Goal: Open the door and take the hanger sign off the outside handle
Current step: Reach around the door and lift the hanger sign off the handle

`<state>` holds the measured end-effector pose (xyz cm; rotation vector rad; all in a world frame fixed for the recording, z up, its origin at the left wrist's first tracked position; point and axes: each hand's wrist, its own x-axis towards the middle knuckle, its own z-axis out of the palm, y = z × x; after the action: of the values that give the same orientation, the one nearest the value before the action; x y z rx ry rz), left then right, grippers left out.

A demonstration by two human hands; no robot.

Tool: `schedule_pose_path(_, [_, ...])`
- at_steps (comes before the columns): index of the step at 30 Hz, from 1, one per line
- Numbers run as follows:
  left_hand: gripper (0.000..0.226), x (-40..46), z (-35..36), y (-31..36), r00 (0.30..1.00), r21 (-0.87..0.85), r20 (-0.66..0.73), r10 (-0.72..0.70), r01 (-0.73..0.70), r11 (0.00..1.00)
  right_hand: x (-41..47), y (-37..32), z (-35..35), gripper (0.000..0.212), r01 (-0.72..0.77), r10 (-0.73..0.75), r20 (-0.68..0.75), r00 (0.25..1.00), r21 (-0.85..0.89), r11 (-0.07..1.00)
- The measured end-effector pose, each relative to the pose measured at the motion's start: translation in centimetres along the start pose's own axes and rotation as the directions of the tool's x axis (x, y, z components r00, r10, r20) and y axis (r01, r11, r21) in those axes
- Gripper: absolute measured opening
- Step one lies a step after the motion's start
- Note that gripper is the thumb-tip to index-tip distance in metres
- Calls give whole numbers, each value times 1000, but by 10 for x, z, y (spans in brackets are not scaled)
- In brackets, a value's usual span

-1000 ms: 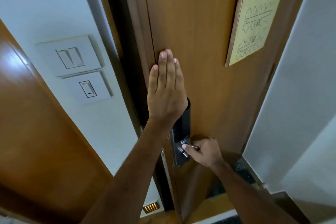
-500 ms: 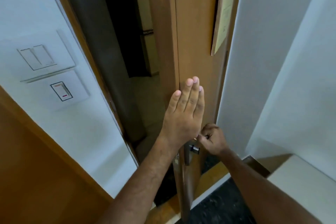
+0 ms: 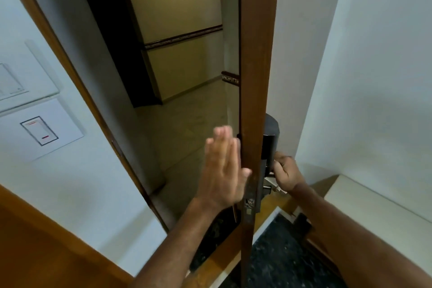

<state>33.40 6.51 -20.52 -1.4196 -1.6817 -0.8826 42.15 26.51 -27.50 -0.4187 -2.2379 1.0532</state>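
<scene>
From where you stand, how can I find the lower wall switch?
Look at the white wall left of the open door. Two white plates sit there, one above the other. The lower switch is the fully visible one, with a dark-framed rocker and a red mark.

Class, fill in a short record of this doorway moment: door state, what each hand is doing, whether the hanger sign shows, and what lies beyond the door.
door: brown wooden door, swung open, seen edge-on
left hand: left hand, flat and open, at the door's edge, blurred
right hand: right hand, closed on the inside handle below the black lock housing
hanger sign: not visible
beyond: dim corridor with beige walls
</scene>
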Motion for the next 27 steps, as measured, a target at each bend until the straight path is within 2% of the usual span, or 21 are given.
schedule_pose_path(1, [65,-9,2,-8,983,-93,-17,-182,180,979,-1,1,-3,42,-11,11,7,1000,1,1000])
schedule_pose_path(2, [63,-18,5,-16,915,-181,4,-403,397,900,-1,2,-6,43,-20,20,14,1000,5,1000])
schedule_pose_path(3, [60,-25,9,-25,792,-231,72,-607,605,762,-1,4,-9,42,-28,27,15,1000,11,1000])
schedule_pose_path(4, [56,-31,13,-36,642,-234,179,-745,764,602,-2,4,-11,41,-41,41,14,999,17,999])
schedule_pose_path(5, [52,-35,20,-46,493,-208,309,-813,870,448,-3,5,-14,40,-54,53,12,999,22,998])
schedule_pose_path(7, [43,-40,36,-64,222,-120,541,-811,975,187,-5,5,-16,40,-91,90,22,996,34,995])
schedule_pose_path(8, [39,-39,42,-69,135,-79,621,-772,991,109,-7,5,-17,38,-108,107,27,994,43,993])
schedule_pose_path(9, [37,-39,47,-73,100,-61,693,-714,995,79,-7,5,-17,35,-121,120,26,992,47,992])
schedule_pose_path(12, [59,-40,59,-71,156,-91,851,-502,984,153,-6,5,-20,34,-142,140,41,989,61,988])
schedule_pose_path(13, [60,-41,62,-71,164,-101,877,-452,982,160,-6,4,-20,34,-144,141,48,989,68,987])
schedule_pose_path(16, [41,-46,68,-76,143,-101,915,-376,986,130,-7,2,-19,36,-139,137,40,990,74,987])
schedule_pose_path(19, [20,-51,72,-83,134,-84,926,-354,985,152,-6,1,-18,41,-109,105,47,993,79,991])
schedule_pose_path(22, [19,-50,72,-94,117,-73,936,-331,987,143,-4,2,-18,43,-103,99,45,994,81,991])
schedule_pose_path(25, [11,-39,63,-108,145,-115,950,-276,986,121,-4,1,-16,42,-77,76,16,997,71,994])
schedule_pose_path(27, [16,-26,55,-118,129,-106,964,-232,988,109,-4,0,-16,40,-74,73,10,997,64,995])
